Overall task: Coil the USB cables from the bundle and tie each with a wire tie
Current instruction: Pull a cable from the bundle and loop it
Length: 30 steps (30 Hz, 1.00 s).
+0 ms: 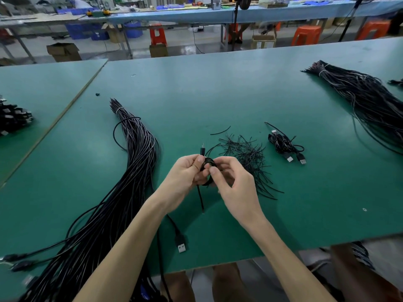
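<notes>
A small black coiled USB cable (208, 165) is held between both hands above the green table (218, 88). My left hand (185, 175) grips the coil from the left; the cable's small plug sticks up above it. My right hand (231, 182) pinches the coil at its right side with thumb and fingers. A thin black wire tie (200, 200) hangs down from the coil. The large bundle of black USB cables (122, 192) lies to the left, one USB plug (181, 244) near the front edge. A heap of loose wire ties (248, 155) lies just right of my hands.
Coiled, tied cables (285, 146) lie right of the ties. A second big cable bundle (366, 101) stretches along the far right. More dark cable ends (13, 118) sit on the left table. Stools, boxes and benches stand beyond the far edge.
</notes>
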Available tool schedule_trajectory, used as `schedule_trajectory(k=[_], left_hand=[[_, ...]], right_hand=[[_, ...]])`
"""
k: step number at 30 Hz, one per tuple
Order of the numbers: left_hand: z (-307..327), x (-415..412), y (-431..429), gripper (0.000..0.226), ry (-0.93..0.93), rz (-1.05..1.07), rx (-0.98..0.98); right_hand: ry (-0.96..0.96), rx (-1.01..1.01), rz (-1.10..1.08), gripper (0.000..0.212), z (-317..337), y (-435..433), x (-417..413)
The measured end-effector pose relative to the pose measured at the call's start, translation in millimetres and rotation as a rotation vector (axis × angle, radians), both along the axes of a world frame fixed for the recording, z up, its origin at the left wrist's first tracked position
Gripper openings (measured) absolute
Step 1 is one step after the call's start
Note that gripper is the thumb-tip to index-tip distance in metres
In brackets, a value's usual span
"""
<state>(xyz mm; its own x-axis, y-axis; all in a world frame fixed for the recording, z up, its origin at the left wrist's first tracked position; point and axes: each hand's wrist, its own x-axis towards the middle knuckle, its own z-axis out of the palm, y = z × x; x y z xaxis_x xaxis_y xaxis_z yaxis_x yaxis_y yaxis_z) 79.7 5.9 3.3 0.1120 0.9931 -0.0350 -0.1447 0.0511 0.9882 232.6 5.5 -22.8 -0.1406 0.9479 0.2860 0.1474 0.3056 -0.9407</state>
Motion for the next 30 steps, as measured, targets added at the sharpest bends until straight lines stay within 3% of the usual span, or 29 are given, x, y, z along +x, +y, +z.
schedule_trajectory(k=[4, 12, 21, 30], left_hand=[[0.2, -0.8, -0.8, 0.036, 0.010, -0.016, 0.020], [-6.0, -0.5, 4.3, 0.034, 0.391, 0.100, 0.223], [-7.1, -2.5, 3.2, 0.038, 0.188, 0.008, 0.122], [1.1, -5.1, -0.7, 0.048, 0.150, -0.075, 0.036]], right_hand=[[0.106, -0.047, 0.001, 0.009, 0.2, 0.8, 2.2], [0.154, -0.067, 0.028, 0.011, -1.3, 3.0, 5.3], [0.046, 0.012, -0.041, 0.017, 0.3, -0.7, 2.3], [-0.057, 0.046, -0.124, 0.018, -4.7, 1.2, 2.4]])
